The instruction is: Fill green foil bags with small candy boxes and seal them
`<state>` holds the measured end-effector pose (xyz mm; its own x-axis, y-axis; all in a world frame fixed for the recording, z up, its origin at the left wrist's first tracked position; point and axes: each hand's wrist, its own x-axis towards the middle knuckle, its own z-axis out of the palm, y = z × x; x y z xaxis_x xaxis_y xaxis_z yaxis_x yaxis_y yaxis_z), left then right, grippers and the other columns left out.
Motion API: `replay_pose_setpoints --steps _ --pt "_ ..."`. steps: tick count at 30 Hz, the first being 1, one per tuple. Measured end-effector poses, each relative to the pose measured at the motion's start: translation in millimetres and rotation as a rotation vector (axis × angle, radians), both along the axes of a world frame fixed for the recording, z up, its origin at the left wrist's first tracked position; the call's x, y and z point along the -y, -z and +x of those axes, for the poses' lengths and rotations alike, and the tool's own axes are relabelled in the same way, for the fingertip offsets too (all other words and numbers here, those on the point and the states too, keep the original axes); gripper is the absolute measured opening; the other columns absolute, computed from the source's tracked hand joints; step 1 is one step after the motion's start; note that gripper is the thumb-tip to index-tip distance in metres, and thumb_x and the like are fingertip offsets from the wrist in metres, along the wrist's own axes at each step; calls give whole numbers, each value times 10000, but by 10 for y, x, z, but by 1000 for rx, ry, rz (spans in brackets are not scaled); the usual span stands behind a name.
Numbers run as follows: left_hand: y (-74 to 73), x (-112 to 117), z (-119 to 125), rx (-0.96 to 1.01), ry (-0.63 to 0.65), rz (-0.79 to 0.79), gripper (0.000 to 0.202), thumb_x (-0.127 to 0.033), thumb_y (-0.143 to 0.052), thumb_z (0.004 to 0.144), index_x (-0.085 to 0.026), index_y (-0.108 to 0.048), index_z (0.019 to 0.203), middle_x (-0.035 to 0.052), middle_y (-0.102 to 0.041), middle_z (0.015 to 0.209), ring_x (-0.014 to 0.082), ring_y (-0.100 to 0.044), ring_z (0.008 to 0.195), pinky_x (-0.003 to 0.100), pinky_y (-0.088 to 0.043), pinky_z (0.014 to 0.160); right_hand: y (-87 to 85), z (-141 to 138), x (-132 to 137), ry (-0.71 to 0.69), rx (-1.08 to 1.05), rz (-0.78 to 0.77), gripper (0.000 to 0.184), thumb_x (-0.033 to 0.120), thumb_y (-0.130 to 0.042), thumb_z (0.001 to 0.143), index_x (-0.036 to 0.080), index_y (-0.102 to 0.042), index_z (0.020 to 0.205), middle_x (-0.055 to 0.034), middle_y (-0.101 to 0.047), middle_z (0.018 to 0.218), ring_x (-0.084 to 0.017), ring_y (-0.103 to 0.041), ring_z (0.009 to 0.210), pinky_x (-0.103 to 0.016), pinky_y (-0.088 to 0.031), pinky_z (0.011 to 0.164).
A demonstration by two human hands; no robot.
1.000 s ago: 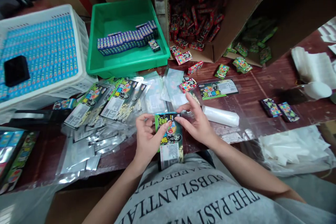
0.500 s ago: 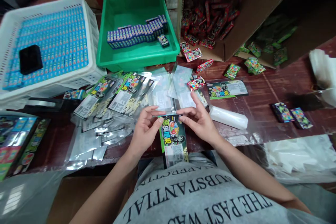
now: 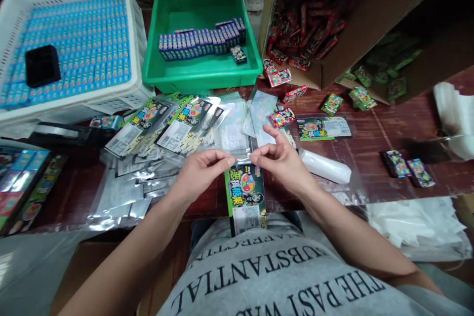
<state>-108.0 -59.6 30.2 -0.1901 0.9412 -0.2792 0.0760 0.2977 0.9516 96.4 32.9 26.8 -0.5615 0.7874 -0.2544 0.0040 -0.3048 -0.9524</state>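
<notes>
A clear plastic bag with a dark green printed candy card [image 3: 245,190] lies at the table's front edge, its lower end against the grey shirt. My left hand [image 3: 205,173] is closed, thumb and forefinger pinching the left side of the bag's clear top edge. On the opposite side, my right hand [image 3: 281,163] pinches the same edge between thumb and forefinger, with its other fingers raised. Just beyond the fingertips lie more clear bags [image 3: 233,128]. A pile of printed bagged cards [image 3: 177,133] spreads to the left of my left hand.
A green tray [image 3: 200,81] holds purple boxes. Left of it, a white basket [image 3: 138,34] is packed with blue boxes, a black tray [image 3: 42,66] on top. Cardboard cartons [image 3: 355,29] hold red and green boxes. A white plastic roll [image 3: 326,167] lies right of my hands.
Both hands have closed into tighter pinches on the bag's top edge, the left thumb now against its forefinger. The whole view has shifted slightly; the bag stays in place.
</notes>
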Motion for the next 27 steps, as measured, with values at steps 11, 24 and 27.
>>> replay_pose_setpoints --steps 11,24,27 --pt "164 95 54 85 114 139 170 -320 -782 859 -216 -761 991 21 -789 998 151 -725 901 317 -584 886 -81 196 -70 -117 -37 -4 875 252 -825 818 261 -338 1544 36 -720 866 -161 -699 833 -373 -558 909" --pt "149 124 183 101 99 138 147 -306 -756 895 -224 -750 1017 11 -778 1040 141 -715 932 299 -571 901 -179 285 -103 -175 16 -89 943 217 -842 764 189 -324 1551 26 -727 873 -156 -694 793 -373 -567 880" --pt "158 139 187 70 100 145 126 -303 -754 895 -223 -757 992 14 -776 1056 149 -715 968 310 -560 934 -188 292 -71 -202 18 6 932 226 -813 802 199 -299 1579 23 -732 874 -158 -698 832 -380 -560 915"
